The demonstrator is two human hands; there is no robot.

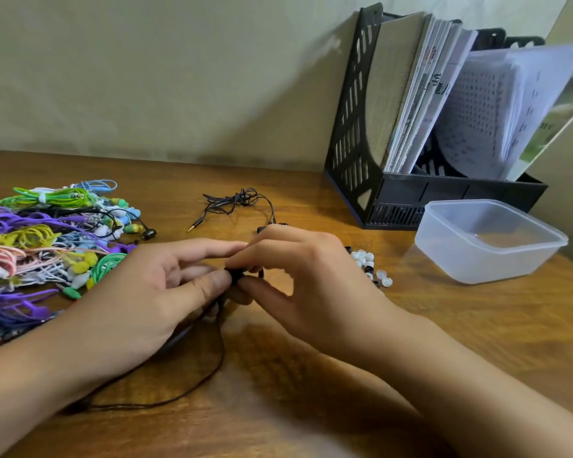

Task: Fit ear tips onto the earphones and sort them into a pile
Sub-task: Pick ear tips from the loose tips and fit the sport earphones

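Note:
My left hand [153,292] and my right hand [308,279] meet at the middle of the wooden desk, both pinching a small black earbud [236,275] between their fingertips. Its black cable [192,388] loops down toward me beneath my left wrist. A second black earphone set [235,203] with a gold plug lies tangled farther back. To the right of my right hand sits a small heap of white and black ear tips [366,262]. A pile of coloured earphones [50,239] in green, purple, yellow, pink and blue covers the desk's left side.
A clear plastic container [490,239] stands at the right. Behind it a black file rack [371,137] holds books and papers against the wall. Bare wooden desk [477,325] lies at the near right.

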